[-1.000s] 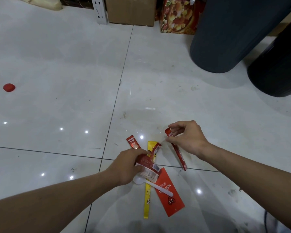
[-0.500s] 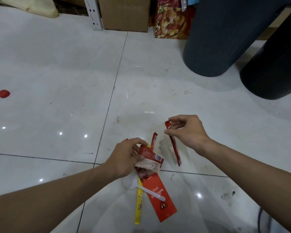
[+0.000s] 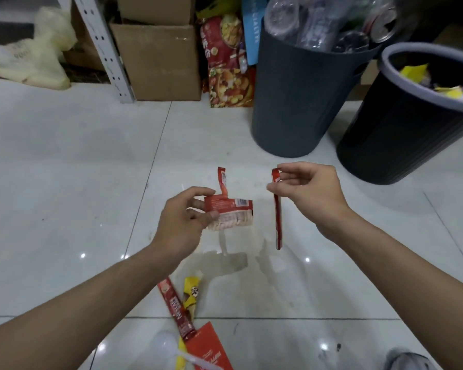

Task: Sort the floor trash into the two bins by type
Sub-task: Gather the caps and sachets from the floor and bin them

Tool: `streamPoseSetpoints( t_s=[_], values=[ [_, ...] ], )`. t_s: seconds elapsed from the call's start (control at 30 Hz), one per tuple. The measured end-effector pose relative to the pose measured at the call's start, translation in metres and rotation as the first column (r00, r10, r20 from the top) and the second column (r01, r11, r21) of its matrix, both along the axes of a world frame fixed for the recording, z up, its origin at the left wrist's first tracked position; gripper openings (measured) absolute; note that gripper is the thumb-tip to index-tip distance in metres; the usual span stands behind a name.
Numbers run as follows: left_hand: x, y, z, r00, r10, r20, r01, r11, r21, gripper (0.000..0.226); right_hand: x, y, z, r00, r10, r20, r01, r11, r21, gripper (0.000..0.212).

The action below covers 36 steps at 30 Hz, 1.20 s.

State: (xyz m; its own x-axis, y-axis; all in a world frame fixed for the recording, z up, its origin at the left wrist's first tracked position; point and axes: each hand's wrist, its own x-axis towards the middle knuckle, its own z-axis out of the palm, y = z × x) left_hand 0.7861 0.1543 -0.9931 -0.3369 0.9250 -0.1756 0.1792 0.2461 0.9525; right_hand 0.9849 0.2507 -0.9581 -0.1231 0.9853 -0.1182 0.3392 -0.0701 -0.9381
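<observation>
Four bits of trash on the floor [image 3: 64, 182] nearest the camera: white plastic spoon [image 3: 169, 348], red card [image 3: 211, 351], yellow sachet [image 3: 192, 291], dark red stick sachet [image 3: 174, 307]. The dark red stick lies across the yellow one. The spoon handle crosses the red card.

Above those, both hands are off the floor. Left hand [image 3: 182, 222]: grip clamped on a red-and-white wrapper [image 3: 229, 212], thumb on the front, fingers behind. A thin red strip [image 3: 222, 181] sticks up from behind it, probably in the same grip, but the contact is hidden. Right hand [image 3: 310, 190]: thumb and fingertips pinch the top end of a long red stick [image 3: 278, 217], which hangs straight down, clear of the floor. The hands are apart and their wrappers don't touch.

Far side: grey bin [image 3: 297, 102] stuffed with clear plastic bottles [image 3: 318, 22]. Just right of it, dark bin [image 3: 401, 134] with yellow wrappers [image 3: 414, 72] inside. Left of the bins, along the back: snack bag [image 3: 225, 62], cardboard box [image 3: 158, 60], metal shelf post [image 3: 104, 49], pale plastic bag [image 3: 32, 62].
</observation>
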Motion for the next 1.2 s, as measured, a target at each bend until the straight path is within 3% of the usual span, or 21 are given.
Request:
streamPoseSetpoints(
  t_s=[0.2, 0.67, 1.2],
  values=[
    [0.038, 0.037, 0.034, 0.999, -0.01, 0.035, 0.007, 0.997, 0.074, 0.033, 0.035, 0.024, 0.032, 1.0, -0.001, -0.017, 0.002, 0.997, 0.074, 0.04],
    [0.168, 0.156, 0.115, 0.989, -0.108, -0.104, 0.134, 0.945, 0.297, 0.034, 0.152, 0.098, 0.102, 0.969, -0.143, -0.199, 0.175, 0.973, 0.152, 0.036],
    [0.299, 0.276, 0.141, 0.997, -0.023, 0.08, -0.009, 0.924, 0.382, 0.035, 0.243, 0.166, 0.136, 0.925, -0.242, -0.294, 0.302, 0.937, 0.177, 0.033]
  ],
)
